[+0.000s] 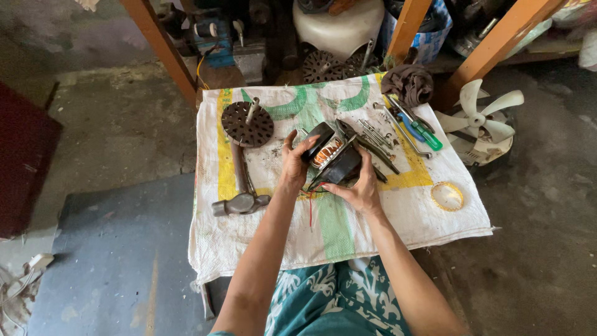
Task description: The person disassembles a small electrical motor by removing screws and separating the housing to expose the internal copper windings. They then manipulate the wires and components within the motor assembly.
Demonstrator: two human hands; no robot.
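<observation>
Both hands hold a small black electric motor with copper windings showing, lifted just above a white woven sack spread over a low table. My left hand grips its left side, thumb on the top edge. My right hand cups it from below and the right. Thin red wires hang from the motor between my wrists.
On the sack lie a hammer, a perforated round end plate with a shaft, pliers, a green-handled screwdriver, a wrench and a dark rag. A white fan blade sits on the floor to the right. Orange wooden legs stand behind.
</observation>
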